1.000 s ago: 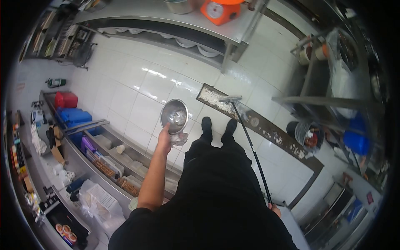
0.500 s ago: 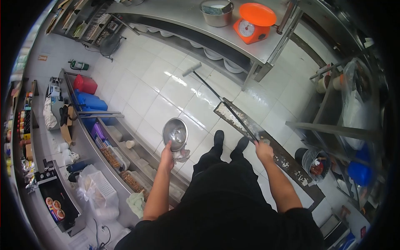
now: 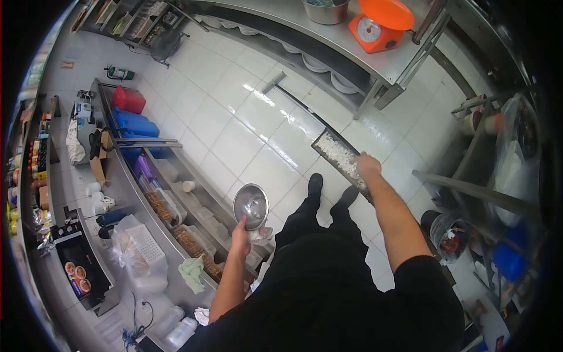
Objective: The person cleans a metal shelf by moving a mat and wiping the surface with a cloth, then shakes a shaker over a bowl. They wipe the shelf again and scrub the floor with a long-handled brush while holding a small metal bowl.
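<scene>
My left hand [image 3: 240, 233] grips a round steel bowl [image 3: 251, 205] by its rim, together with a crumpled white cloth [image 3: 260, 235], holding it over the white tiled floor in front of my legs. My right hand [image 3: 368, 165] is stretched forward and closed on the black handle of a long floor squeegee [image 3: 293, 97]. Its head [image 3: 274, 83] rests on the floor near the steel table. A floor drain grate [image 3: 342, 159] dusted with white bits lies just under my right hand.
A steel table [image 3: 352, 47] at the top carries an orange scale [image 3: 382, 24] and a metal pot [image 3: 326, 9]. A counter [image 3: 126, 193] with food trays runs along the left. A lined bin [image 3: 450, 234] stands at right, beside metal shelving [image 3: 475, 188].
My right hand has swung the squeegee forward and outward, so its head moved from the drain grate to the floor by the steel table. The bowl stays in my left hand, slightly lower.
</scene>
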The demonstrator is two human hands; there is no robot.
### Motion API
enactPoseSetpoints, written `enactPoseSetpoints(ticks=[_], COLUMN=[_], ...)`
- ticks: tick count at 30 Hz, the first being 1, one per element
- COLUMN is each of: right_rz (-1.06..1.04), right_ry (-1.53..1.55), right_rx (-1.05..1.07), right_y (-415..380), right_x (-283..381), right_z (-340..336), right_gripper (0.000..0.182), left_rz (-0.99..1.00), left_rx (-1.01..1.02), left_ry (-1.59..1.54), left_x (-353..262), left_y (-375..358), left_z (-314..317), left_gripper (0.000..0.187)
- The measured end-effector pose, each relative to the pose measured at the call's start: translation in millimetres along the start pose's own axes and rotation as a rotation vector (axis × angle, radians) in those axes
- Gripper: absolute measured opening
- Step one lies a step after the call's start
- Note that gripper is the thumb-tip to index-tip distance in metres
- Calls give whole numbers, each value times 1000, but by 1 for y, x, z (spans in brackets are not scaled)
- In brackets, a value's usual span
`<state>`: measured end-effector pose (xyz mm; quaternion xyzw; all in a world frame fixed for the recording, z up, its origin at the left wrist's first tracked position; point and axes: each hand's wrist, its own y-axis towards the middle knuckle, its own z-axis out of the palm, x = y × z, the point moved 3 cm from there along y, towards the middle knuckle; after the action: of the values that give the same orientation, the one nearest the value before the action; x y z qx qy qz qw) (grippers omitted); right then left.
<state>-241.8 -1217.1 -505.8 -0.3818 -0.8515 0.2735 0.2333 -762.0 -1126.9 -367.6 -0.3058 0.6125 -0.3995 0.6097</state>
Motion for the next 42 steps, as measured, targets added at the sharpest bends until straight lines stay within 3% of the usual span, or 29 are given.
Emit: enactPoseSetpoints(ticks=[6,11,16,20,26,37,40,42], right_rz=[191,375,524,519,422,187,212,231], right_ry=[-100,-195,-229,-260,-177,137,142,173], right_rx=[88,158,192,154,71,-146,-85,-64], right_y=[-140,-311,-457,-507,-451,-145,-107,-111], right_x=[-152,-260,-298,-312,-267,-101,-83,-88], right_z=[29,59,59,59,61,62,50,53], right_gripper=[44,45,41,42,40,42,45,45], left_rz=[-9,62,41,25,21,63,63,63], left_rx=[27,38,104,115,178,142,32,107], left_ry=[-57,-8,7,44,50,103,102,151], left_x=[-13,-44,-58,-56,-56,-62,-56,-53], left_y=[25,33,45,59,60,16,12,9], left_z=[24,54,67,68,77,67,61,54], left_gripper=[54,52,51,56,55,52,52,52])
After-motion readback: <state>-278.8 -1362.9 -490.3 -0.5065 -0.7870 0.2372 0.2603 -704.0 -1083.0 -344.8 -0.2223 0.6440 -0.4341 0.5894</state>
